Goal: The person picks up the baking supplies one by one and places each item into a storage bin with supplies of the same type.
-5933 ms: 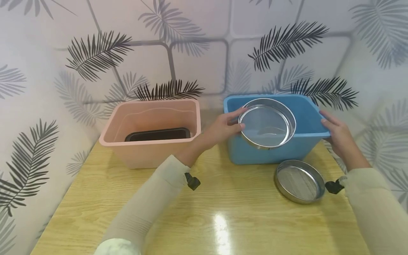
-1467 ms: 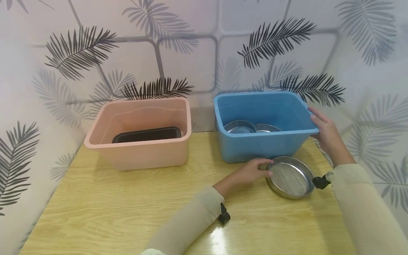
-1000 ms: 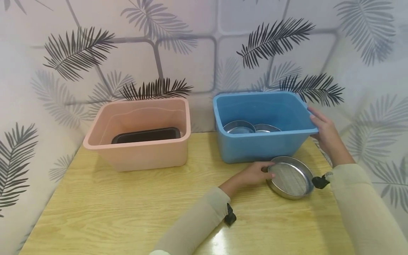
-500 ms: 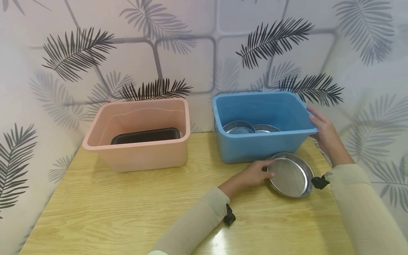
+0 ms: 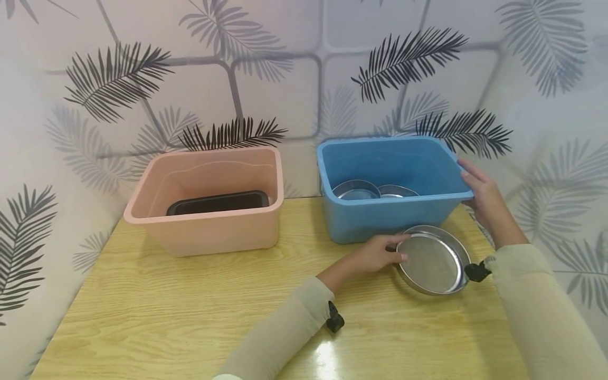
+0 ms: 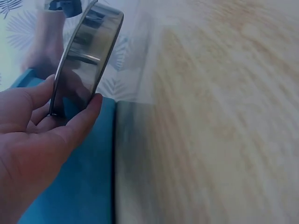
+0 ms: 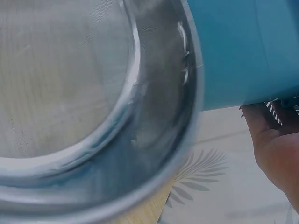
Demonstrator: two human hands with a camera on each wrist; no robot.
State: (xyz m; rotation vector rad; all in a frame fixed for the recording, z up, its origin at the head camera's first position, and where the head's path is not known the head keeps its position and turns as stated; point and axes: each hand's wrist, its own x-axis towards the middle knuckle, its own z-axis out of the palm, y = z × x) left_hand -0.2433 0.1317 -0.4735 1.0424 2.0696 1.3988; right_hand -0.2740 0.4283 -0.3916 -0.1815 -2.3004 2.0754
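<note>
My left hand (image 5: 375, 254) pinches the left rim of a round metal sieve (image 5: 432, 264) with a fine mesh bottom. The sieve tilts in front of the blue plastic bin (image 5: 389, 219), seeming lifted off the table. In the left wrist view the thumb and fingers hold the sieve's side wall (image 6: 86, 53). At the bin's right end, my right hand (image 5: 484, 198) grips the rim. Two more round metal sieves lie inside the bin, a left one (image 5: 356, 190) and a right one (image 5: 398, 191), partly hidden by its front wall.
A pink bin (image 5: 209, 232) with a dark tray-like thing (image 5: 218, 202) in it stands to the left. Both bins rest on a wood-grain table (image 5: 190, 316) against a leaf-patterned wall. Black cameras sit on both wrists.
Earlier my left hand held a sieve over the blue bin; two sieves now show inside. It has since taken hold of the sieve on the table and tilted it up. My right hand stays at the rim.
</note>
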